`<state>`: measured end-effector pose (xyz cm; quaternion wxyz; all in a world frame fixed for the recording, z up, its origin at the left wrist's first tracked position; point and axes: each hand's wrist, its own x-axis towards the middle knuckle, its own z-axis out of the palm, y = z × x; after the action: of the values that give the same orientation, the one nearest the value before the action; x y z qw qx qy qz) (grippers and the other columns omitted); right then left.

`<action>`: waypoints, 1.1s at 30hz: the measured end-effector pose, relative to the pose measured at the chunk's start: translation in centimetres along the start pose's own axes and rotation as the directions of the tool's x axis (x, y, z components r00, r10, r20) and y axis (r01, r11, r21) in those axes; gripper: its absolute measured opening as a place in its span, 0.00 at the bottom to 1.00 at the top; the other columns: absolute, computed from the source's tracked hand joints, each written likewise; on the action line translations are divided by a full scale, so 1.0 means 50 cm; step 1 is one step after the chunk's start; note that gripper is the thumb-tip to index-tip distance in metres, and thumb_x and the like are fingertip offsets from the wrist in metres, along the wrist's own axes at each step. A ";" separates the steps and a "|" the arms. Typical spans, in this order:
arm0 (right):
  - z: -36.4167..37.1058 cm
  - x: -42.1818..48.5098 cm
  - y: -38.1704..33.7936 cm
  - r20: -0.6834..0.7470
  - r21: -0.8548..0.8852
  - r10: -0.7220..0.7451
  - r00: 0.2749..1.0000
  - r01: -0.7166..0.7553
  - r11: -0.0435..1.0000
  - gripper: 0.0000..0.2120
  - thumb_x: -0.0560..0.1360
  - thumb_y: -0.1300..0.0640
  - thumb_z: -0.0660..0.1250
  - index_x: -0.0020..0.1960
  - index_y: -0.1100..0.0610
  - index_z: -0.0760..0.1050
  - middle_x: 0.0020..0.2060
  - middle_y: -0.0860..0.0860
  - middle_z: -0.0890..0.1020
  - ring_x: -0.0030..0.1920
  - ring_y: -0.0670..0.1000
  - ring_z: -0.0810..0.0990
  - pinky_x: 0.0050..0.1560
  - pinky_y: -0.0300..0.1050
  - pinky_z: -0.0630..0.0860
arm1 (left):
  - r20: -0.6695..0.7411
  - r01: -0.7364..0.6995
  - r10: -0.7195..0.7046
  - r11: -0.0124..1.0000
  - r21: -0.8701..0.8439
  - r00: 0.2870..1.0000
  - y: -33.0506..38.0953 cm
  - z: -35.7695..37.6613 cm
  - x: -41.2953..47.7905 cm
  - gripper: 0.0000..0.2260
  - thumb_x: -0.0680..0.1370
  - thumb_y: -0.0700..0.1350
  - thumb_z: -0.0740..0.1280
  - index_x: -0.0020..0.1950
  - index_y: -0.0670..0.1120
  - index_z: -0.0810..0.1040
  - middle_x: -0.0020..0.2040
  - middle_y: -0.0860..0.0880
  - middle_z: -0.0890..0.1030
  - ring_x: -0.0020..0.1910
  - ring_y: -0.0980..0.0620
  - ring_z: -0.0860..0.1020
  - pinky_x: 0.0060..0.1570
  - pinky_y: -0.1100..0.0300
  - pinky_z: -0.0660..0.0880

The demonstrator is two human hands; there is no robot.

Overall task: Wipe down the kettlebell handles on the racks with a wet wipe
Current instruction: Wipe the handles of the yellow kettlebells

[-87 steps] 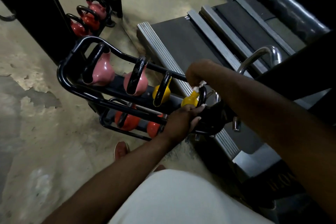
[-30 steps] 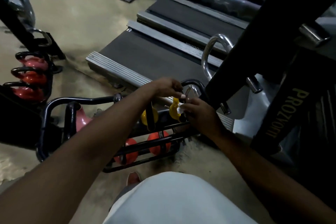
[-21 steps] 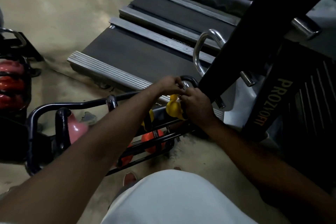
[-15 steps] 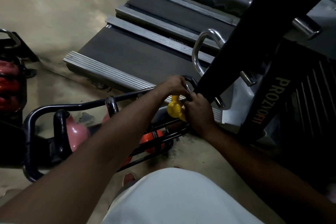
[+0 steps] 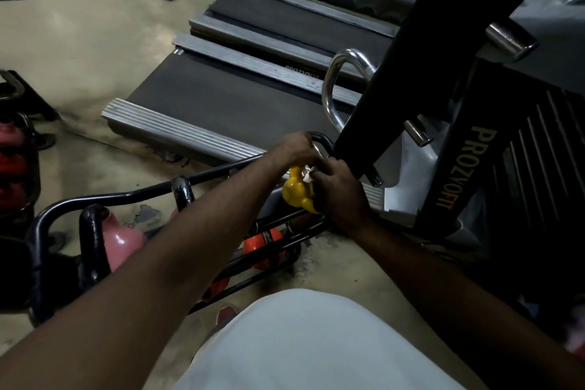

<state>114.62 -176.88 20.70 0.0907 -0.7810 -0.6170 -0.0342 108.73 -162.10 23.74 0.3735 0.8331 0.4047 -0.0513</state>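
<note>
I'm watching the work at the yellow kettlebell (image 5: 296, 193), which sits at the end of the upper tier of the black rack (image 5: 126, 196). The left hand (image 5: 296, 149) comes in just above the yellow kettlebell. Its fingers curl down over what I take to be the handle, though that bar is hidden under both hands and some fingers may be on the rack's end loop instead. The right hand (image 5: 337, 191) is pressed up beside the bell on its far side from the pink kettlebell (image 5: 125, 241), pinching a crumpled white wet wipe (image 5: 308, 175) against the bell's top. Neither hand is spread wide; each is closed round something. Orange kettlebells (image 5: 262, 244) sit just below the yellow one on the lower tier, and a treadmill (image 5: 221, 98) lies beyond it.

The bell looks small but solid, so I'd expect it to be heavy for its size, rigid, and inclined to tip or roll on the rails if nudged. It seems best steadied from the top of the handle with one hand. The wipe is limp and damp and will bunch up, so I'd fold it round the bar between thumb and fingers and slide it along. A freshly wetted glossy handle will probably be slippery, so I wouldn't lift by that part
</note>
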 end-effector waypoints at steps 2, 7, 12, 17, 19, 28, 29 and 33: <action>0.006 -0.003 -0.013 -0.004 -0.023 0.021 1.000 -0.021 1.000 0.11 0.65 0.62 0.74 0.46 0.56 0.81 0.51 0.55 0.80 0.46 0.58 0.76 0.33 0.46 0.73 | -0.007 0.029 -0.030 0.999 -0.035 1.000 -0.003 0.003 0.001 0.14 0.71 0.50 0.74 0.52 0.45 0.80 0.46 0.47 0.81 0.42 0.50 0.78 0.41 0.60 0.74; 0.013 -0.027 -0.023 0.001 -0.173 -0.030 1.000 0.030 0.984 0.07 0.59 0.59 0.78 0.35 0.55 0.83 0.37 0.54 0.80 0.38 0.58 0.77 0.32 0.45 0.72 | -0.043 0.047 -0.049 0.997 -0.060 0.998 -0.002 0.008 -0.002 0.18 0.68 0.53 0.76 0.52 0.46 0.79 0.49 0.47 0.82 0.46 0.49 0.79 0.43 0.58 0.75; 0.019 -0.067 -0.016 -0.107 -0.052 -0.008 0.994 0.003 0.999 0.05 0.66 0.60 0.76 0.41 0.54 0.82 0.38 0.54 0.78 0.39 0.56 0.76 0.35 0.43 0.65 | -0.020 0.038 -0.041 0.989 -0.144 0.999 -0.013 0.003 -0.004 0.20 0.67 0.56 0.79 0.50 0.45 0.80 0.49 0.47 0.84 0.48 0.48 0.81 0.45 0.58 0.77; 0.045 -0.116 0.001 -0.004 0.362 0.204 0.979 -0.189 0.913 0.10 0.73 0.63 0.70 0.54 0.55 0.79 0.50 0.52 0.78 0.49 0.51 0.79 0.46 0.49 0.79 | -0.019 0.015 -0.019 0.975 -0.223 1.000 -0.027 -0.003 -0.010 0.15 0.67 0.53 0.80 0.43 0.48 0.78 0.46 0.48 0.83 0.43 0.51 0.81 0.44 0.58 0.78; 0.040 -0.118 -0.006 -0.012 0.471 0.288 0.958 -0.248 0.847 0.07 0.74 0.63 0.68 0.50 0.54 0.74 0.46 0.50 0.78 0.47 0.50 0.79 0.45 0.50 0.78 | 0.003 0.004 -0.003 0.970 -0.245 1.000 -0.033 -0.009 -0.015 0.13 0.68 0.51 0.79 0.39 0.49 0.77 0.44 0.47 0.83 0.42 0.52 0.80 0.43 0.59 0.76; 0.002 -0.014 0.012 0.635 0.700 0.323 0.702 -0.700 0.144 0.14 0.75 0.75 0.61 0.42 0.57 0.73 0.37 0.54 0.77 0.38 0.52 0.78 0.38 0.44 0.79 | 0.045 -0.025 0.040 0.953 -0.301 0.998 -0.065 -0.025 -0.043 0.16 0.73 0.48 0.76 0.55 0.39 0.81 0.50 0.42 0.82 0.42 0.52 0.77 0.35 0.64 0.71; -0.009 0.002 0.016 0.679 0.688 0.254 0.688 -0.718 0.105 0.14 0.76 0.75 0.59 0.42 0.58 0.73 0.36 0.54 0.77 0.37 0.51 0.78 0.38 0.42 0.79 | 0.042 -0.032 0.047 0.953 -0.301 0.998 -0.065 -0.025 -0.047 0.17 0.73 0.48 0.76 0.55 0.39 0.81 0.50 0.43 0.82 0.42 0.53 0.77 0.34 0.65 0.71; -0.022 0.066 0.029 0.789 0.614 0.081 0.609 -0.783 -0.095 0.16 0.80 0.70 0.55 0.42 0.56 0.74 0.34 0.50 0.76 0.31 0.45 0.77 0.31 0.36 0.75 | 0.017 -0.040 0.047 0.955 -0.295 0.999 -0.070 -0.026 -0.056 0.17 0.73 0.50 0.75 0.56 0.42 0.80 0.49 0.47 0.81 0.39 0.58 0.75 0.31 0.67 0.71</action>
<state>116.87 -174.22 22.19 0.4105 -0.6478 -0.1532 0.6233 104.09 -161.63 23.71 0.4994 0.7761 0.3850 0.0077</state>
